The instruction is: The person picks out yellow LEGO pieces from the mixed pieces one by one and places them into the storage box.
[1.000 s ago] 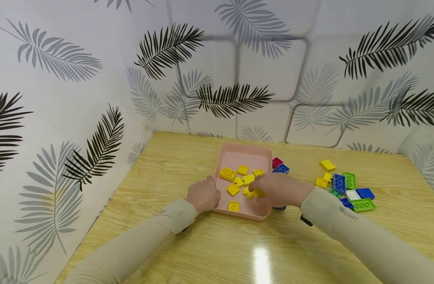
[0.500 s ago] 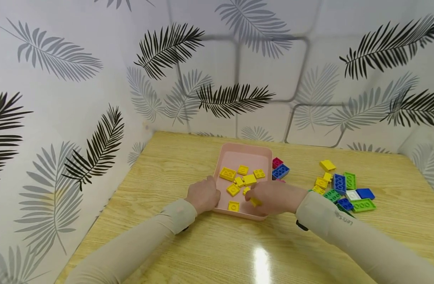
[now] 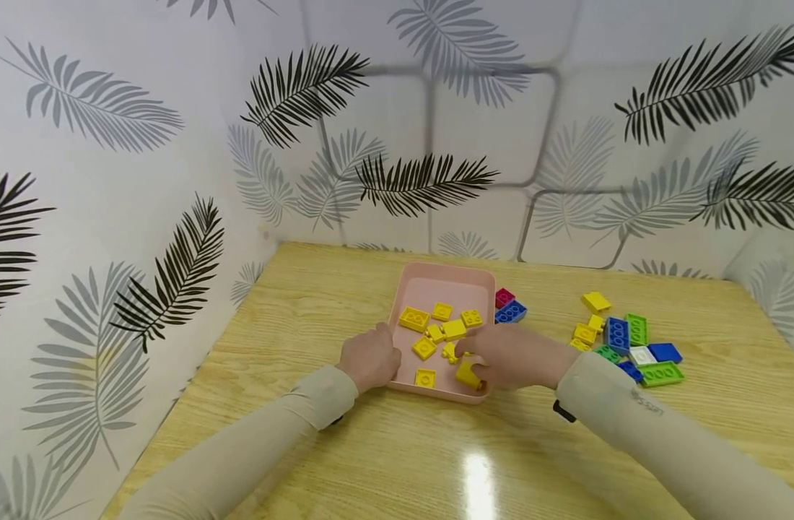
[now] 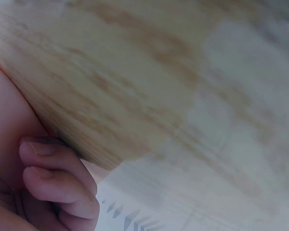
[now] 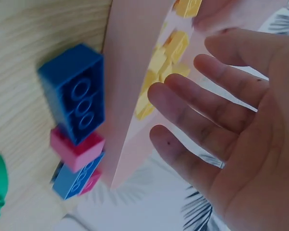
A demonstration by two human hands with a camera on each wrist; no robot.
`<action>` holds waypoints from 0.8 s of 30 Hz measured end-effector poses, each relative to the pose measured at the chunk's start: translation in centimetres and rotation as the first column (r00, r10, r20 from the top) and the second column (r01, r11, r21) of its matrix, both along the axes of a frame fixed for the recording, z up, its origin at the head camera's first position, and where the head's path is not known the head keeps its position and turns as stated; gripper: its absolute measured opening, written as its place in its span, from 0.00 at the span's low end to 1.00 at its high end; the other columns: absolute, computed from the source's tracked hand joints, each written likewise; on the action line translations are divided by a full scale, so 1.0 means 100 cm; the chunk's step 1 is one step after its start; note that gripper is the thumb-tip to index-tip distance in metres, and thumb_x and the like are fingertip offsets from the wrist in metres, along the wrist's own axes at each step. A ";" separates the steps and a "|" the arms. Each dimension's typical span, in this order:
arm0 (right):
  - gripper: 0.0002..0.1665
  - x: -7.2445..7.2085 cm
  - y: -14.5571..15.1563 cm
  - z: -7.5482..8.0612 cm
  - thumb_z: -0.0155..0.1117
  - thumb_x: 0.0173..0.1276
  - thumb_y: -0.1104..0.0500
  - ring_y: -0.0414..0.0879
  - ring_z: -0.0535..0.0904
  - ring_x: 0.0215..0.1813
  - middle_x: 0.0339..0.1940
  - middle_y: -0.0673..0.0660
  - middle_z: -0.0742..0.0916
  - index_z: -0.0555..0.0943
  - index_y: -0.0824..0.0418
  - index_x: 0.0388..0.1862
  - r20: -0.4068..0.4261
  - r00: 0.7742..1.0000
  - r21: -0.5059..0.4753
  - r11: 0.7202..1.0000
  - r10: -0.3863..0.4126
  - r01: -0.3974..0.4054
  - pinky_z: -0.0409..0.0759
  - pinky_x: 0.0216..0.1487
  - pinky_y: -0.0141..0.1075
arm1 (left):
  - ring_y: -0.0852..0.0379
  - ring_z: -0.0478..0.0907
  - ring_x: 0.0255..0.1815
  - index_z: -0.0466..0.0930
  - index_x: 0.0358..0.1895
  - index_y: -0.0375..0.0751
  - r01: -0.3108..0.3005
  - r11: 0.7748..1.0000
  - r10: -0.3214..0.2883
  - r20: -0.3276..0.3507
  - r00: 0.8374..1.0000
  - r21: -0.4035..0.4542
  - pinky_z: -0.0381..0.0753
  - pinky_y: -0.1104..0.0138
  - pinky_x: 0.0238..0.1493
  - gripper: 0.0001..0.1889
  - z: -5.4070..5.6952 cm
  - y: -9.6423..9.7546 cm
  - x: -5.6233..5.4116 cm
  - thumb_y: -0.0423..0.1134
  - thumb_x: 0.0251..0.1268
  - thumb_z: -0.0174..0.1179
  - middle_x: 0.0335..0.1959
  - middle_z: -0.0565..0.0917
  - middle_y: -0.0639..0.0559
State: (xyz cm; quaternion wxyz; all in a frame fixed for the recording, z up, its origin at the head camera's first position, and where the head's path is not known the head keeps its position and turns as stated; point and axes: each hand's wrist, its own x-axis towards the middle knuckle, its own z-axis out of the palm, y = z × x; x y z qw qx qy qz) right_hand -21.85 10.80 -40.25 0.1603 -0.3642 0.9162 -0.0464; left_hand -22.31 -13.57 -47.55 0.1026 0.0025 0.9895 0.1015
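A pink tray (image 3: 442,271) holds several yellow toy bricks, most of them near its middle. My left hand (image 3: 369,358) grips the tray's left wall; in the left wrist view its curled fingers (image 4: 58,185) lie against the pink side. Over the tray's right wall reaches my right hand (image 3: 510,355), its fingers and thumb spread apart. Near its thumb, a yellow brick (image 3: 467,374) lies in the near right corner. The right wrist view shows the right hand's fingers (image 5: 197,108) loosely extended with nothing between them.
Right of the tray lie a red brick (image 3: 504,297) and a blue brick (image 3: 510,313). Farther right is a loose group of yellow, green, white and blue bricks, including a tall blue one (image 3: 617,336). A patterned wall (image 3: 397,144) stands behind the wooden table (image 3: 319,289).
My right hand has let go of a yellow brick, which now lies in the tray's near right corner, and its fingers have spread. My left hand keeps its grip on the tray.
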 end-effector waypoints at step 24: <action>0.13 -0.050 0.123 0.009 0.61 0.72 0.61 0.39 0.80 0.37 0.42 0.51 0.88 0.85 0.57 0.53 -0.184 0.972 -0.166 0.980 -0.143 0.112 0.83 0.43 0.43 | 0.53 0.75 0.21 0.72 0.54 0.33 0.020 0.999 -0.020 -0.022 1.000 -0.026 0.73 0.62 0.23 0.19 -0.004 0.000 -0.001 0.47 0.74 0.51 0.23 0.77 0.49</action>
